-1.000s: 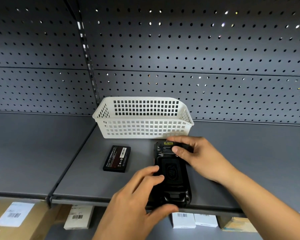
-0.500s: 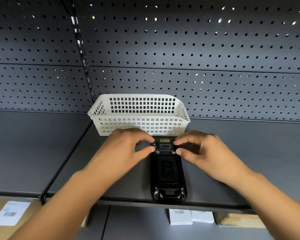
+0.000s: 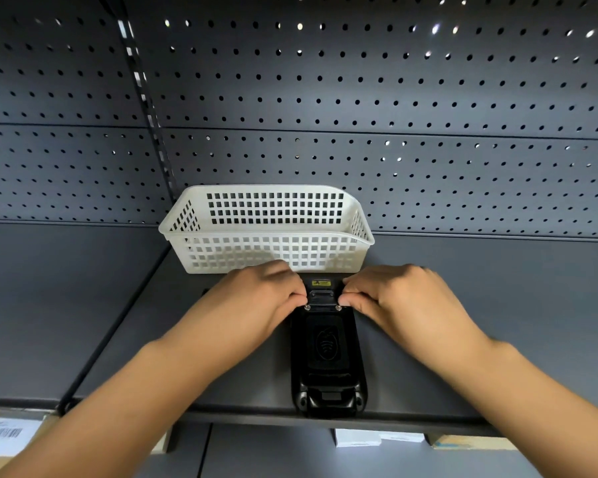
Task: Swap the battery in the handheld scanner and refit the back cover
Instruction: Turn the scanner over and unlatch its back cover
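At the lower left of the frame a cardboard box with a barcode label sits below the grey shelf. Moving right, the left hand reaches in from the bottom edge, its grip narrow, thumb and forefinger pinched against the left side of the handheld scanner near its far end. That scanner lies face down at the centre of the frame, lengthwise on the shelf, its near end at the shelf's front edge; the back cover is seated on it, and two small screws show just beyond the cover. A white perforated basket stands just behind the scanner, against the pegboard back wall. Further right, the right hand mirrors the left, its grip likewise narrow, fingertips pinching the scanner's right side. Small white boxes sit below the shelf at the lower right.
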A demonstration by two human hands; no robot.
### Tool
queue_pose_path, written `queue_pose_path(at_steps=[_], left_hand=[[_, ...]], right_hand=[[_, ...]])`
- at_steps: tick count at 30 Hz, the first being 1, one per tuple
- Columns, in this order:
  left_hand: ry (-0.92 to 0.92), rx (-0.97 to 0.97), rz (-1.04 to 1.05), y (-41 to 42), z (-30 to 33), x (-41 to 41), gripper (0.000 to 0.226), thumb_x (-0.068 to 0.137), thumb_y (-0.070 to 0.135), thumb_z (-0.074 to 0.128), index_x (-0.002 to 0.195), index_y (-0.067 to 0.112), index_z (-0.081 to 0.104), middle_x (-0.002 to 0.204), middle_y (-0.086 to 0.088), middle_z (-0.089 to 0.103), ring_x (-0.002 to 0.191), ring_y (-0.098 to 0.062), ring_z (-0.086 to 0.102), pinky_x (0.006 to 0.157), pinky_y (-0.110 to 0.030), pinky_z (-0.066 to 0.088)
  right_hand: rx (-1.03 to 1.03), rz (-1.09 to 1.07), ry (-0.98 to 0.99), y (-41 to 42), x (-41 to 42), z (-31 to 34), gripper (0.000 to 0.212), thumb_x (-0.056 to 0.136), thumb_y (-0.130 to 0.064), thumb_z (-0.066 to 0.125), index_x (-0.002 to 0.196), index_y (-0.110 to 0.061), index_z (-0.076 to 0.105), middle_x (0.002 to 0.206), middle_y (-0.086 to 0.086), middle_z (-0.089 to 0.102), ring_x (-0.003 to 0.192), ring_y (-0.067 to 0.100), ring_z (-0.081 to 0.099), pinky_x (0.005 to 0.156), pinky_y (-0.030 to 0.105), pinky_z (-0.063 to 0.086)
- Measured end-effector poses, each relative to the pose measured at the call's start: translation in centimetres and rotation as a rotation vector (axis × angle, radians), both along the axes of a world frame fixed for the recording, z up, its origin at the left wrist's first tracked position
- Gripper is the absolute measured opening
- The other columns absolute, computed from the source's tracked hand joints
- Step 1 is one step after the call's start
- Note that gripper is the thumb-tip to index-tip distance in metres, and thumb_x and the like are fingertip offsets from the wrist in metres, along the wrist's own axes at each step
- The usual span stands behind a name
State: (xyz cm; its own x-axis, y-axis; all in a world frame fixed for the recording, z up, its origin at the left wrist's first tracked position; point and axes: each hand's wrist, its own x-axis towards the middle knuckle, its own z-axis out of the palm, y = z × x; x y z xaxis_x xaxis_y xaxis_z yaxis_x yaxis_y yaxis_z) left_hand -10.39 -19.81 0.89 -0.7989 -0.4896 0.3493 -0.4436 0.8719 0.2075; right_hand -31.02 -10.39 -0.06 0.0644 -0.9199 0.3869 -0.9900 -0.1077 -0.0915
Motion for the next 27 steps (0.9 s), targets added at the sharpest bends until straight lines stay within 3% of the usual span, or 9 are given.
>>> queue_pose_path(at_steps=[8, 14, 19, 23, 27], left_hand=[[-0.022, -0.037, -0.018, -0.2, 0.1, -0.1, 0.015, 0.092, 0.032, 0.059, 0.090, 0.021, 0.070, 0.092, 0.007, 0.064, 0.073, -0.015, 0.066, 0.060, -0.037, 0.055], [-0.039, -0.022, -0.004, -0.1, 0.1, 0.0, 0.019, 0.093, 0.035, 0.056, 0.093, 0.021, 0.069, 0.093, 0.008, 0.063, 0.075, -0.015, 0.065, 0.063, -0.036, 0.055], [0.072, 0.068, 0.037, 0.9, 0.5, 1.1, 0.033, 0.093, 0.048, 0.050, 0.112, 0.028, 0.068, 0.106, 0.014, 0.066, 0.096, -0.007, 0.064, 0.082, -0.029, 0.052], [0.218, 0.259, 0.024, 6.2, -0.6, 3.3, 0.044, 0.080, 0.068, 0.055, 0.111, 0.039, 0.067, 0.118, 0.024, 0.060, 0.096, 0.013, 0.057, 0.074, 0.003, 0.037], [0.207, 0.291, 0.013, 8.7, -3.4, 3.4, 0.047, 0.077, 0.070, 0.058, 0.115, 0.042, 0.065, 0.136, 0.017, 0.052, 0.108, 0.001, 0.059, 0.088, 0.000, 0.038]], right_hand=[[0.031, 0.068, 0.120, -0.5, -0.5, 0.5, 0.052, 0.094, -0.058, 0.025, 0.091, -0.025, 0.066, 0.084, -0.006, 0.067, 0.071, 0.026, 0.068, 0.053, 0.035, 0.051], [-0.017, 0.151, 0.172, -0.5, -0.9, 0.8, 0.038, 0.094, -0.047, 0.042, 0.089, -0.021, 0.069, 0.082, -0.005, 0.068, 0.059, 0.027, 0.065, 0.045, 0.034, 0.051], [0.031, 0.101, -0.091, 0.8, 0.0, 1.6, 0.027, 0.093, -0.049, 0.045, 0.109, -0.037, 0.064, 0.107, -0.016, 0.067, 0.096, 0.014, 0.068, 0.070, 0.037, 0.057], [0.145, 0.089, -0.246, 2.2, 1.9, 0.9, 0.037, 0.088, -0.052, 0.045, 0.120, -0.039, 0.060, 0.116, -0.019, 0.054, 0.108, 0.006, 0.058, 0.088, 0.038, 0.053], [0.191, 0.028, -0.328, 2.3, 2.8, 1.0, 0.040, 0.085, -0.051, 0.051, 0.121, -0.034, 0.061, 0.117, -0.015, 0.050, 0.111, 0.005, 0.055, 0.099, 0.029, 0.045]])
